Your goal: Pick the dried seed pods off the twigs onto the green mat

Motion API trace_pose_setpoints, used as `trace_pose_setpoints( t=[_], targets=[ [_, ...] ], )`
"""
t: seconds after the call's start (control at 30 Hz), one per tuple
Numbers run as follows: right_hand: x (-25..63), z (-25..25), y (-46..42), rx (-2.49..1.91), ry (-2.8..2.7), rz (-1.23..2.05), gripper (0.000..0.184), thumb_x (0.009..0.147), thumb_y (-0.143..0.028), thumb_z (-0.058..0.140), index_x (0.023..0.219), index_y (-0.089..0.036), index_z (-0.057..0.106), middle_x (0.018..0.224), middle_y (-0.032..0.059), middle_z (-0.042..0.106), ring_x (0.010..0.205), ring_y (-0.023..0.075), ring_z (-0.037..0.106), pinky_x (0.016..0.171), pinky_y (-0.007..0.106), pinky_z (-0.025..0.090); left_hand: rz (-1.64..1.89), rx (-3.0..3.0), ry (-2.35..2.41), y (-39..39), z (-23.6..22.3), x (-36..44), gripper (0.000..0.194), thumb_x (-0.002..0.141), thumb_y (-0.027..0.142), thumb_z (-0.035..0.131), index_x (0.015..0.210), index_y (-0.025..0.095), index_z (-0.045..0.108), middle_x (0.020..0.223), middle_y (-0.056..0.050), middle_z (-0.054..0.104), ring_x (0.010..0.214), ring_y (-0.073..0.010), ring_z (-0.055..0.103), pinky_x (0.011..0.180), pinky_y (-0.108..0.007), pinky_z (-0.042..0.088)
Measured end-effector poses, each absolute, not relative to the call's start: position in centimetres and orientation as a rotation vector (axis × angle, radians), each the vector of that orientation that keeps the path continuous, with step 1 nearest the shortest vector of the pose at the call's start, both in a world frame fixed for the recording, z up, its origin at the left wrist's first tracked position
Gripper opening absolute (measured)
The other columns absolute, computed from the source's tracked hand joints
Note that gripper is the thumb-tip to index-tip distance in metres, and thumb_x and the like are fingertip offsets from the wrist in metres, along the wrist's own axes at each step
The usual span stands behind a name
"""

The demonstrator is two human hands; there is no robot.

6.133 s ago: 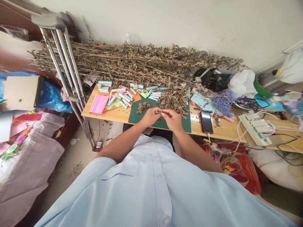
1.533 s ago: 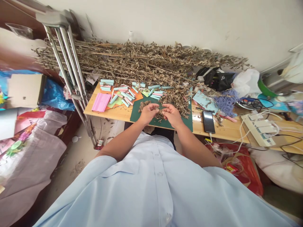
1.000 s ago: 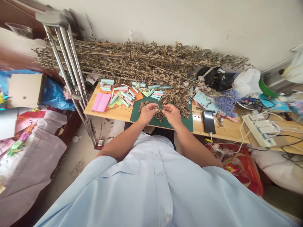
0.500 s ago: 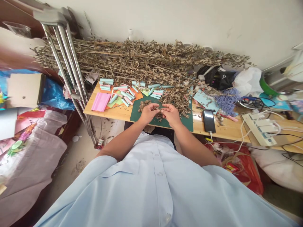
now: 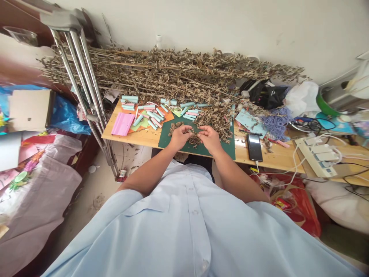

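Over the green cutting mat my left hand and my right hand face each other with little space between them. Both are closed in a pinch on dried leaves, a small brown clump between and just below the fingertips. Exactly how much each hand grips is too small to make out. Left of my left hand, partly hidden by it, lie several brown balls of rolled leaf. A loose heap of dried leaves covers the mat's right side, beyond my right hand.
Dried leafy stalks fill the table's back along the wall. Blue and pink paper rolls and a pink sheet lie left. A phone, purple cord and power strip lie right. Metal crutches stand left.
Some seconds ago the fingertips met over a small piece, with the balls in plain sight. The hands are now slightly apart, with a leaf clump below. In the last second the fingers shifted only slightly.
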State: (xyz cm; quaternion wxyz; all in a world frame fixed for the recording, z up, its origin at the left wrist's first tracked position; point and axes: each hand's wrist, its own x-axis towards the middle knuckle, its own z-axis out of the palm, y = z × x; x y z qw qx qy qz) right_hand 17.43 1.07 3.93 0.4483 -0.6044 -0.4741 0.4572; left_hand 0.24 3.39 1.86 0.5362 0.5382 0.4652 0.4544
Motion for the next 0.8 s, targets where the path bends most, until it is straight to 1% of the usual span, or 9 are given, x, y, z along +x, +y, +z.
trace_pose_setpoints(
  t=[0.17, 0.23, 0.4, 0.43, 0.57, 0.7, 0.8],
  targets=[
    [17.4, 3.4, 1.1, -1.48, -1.204, 1.13, 0.026, 0.067, -0.029, 0.07, 0.091, -0.019, 0.066, 0.072, -0.0004, 0.067, 0.052, 0.0108, 0.053, 0.048, 0.025, 0.042, 1.056, 1.141, 1.043, 3.3, 1.9, 0.3, 0.036, 0.074, 0.026, 0.077, 0.107, 0.012, 0.07, 0.07, 0.001, 0.061, 0.057, -0.0068, 0.048, 0.056, -0.02, 0.039],
    [17.2, 3.5, 1.1, -1.459, -1.214, 1.136, 0.024, 0.068, -0.03, 0.069, 0.088, -0.019, 0.067, 0.07, -0.0006, 0.066, 0.052, 0.0108, 0.052, 0.048, 0.025, 0.042, 1.052, 1.063, 1.003, 3.2, 2.1, 0.3, 0.038, 0.072, 0.026, 0.078, 0.106, 0.012, 0.069, 0.068, 0.002, 0.06, 0.052, -0.0058, 0.047, 0.052, -0.02, 0.037],
    [16.7, 4.3, 0.8, -1.451, -1.124, 1.177, 0.031, 0.066, -0.03, 0.071, 0.096, -0.021, 0.067, 0.072, -0.0021, 0.066, 0.047, 0.0095, 0.049, 0.046, 0.025, 0.039, 1.035, 0.908, 0.902, 2.8, 2.9, 0.4, 0.039, 0.07, 0.025, 0.082, 0.104, 0.013, 0.067, 0.064, 0.004, 0.056, 0.047, -0.0046, 0.044, 0.046, -0.019, 0.032],
    [16.6, 4.4, 0.7, -1.45, -1.103, 1.19, 0.031, 0.066, -0.03, 0.071, 0.096, -0.021, 0.067, 0.071, -0.0026, 0.065, 0.046, 0.0094, 0.049, 0.045, 0.025, 0.038, 1.032, 0.896, 0.888, 2.8, 3.1, 0.4, 0.039, 0.07, 0.025, 0.083, 0.103, 0.013, 0.067, 0.063, 0.004, 0.055, 0.046, -0.0044, 0.044, 0.045, -0.019, 0.031],
    [16.3, 4.7, 0.7, -1.473, -1.082, 1.211, 0.022, 0.066, -0.03, 0.07, 0.085, -0.02, 0.068, 0.06, -0.0042, 0.059, 0.045, 0.01, 0.048, 0.045, 0.025, 0.036, 1.038, 0.885, 0.85, 2.6, 3.4, 0.4, 0.039, 0.069, 0.025, 0.084, 0.102, 0.012, 0.067, 0.061, 0.004, 0.055, 0.046, -0.0051, 0.045, 0.045, -0.019, 0.031],
    [16.4, 4.7, 0.8, -1.476, -1.127, 1.161, 0.024, 0.068, -0.033, 0.071, 0.088, -0.02, 0.071, 0.063, -0.003, 0.063, 0.046, 0.0103, 0.048, 0.046, 0.026, 0.037, 1.034, 0.903, 0.867, 2.7, 3.3, 0.3, 0.038, 0.07, 0.026, 0.084, 0.102, 0.012, 0.067, 0.06, 0.004, 0.055, 0.047, -0.0049, 0.044, 0.045, -0.019, 0.031],
    [16.4, 5.0, 0.7, -1.497, -1.137, 1.134, 0.025, 0.07, -0.035, 0.071, 0.089, -0.019, 0.072, 0.06, -0.0034, 0.061, 0.046, 0.0108, 0.049, 0.047, 0.026, 0.039, 1.017, 0.93, 0.905, 2.7, 3.3, 0.3, 0.039, 0.071, 0.028, 0.083, 0.103, 0.013, 0.067, 0.06, 0.004, 0.055, 0.047, -0.0048, 0.044, 0.046, -0.019, 0.032]
  ],
)
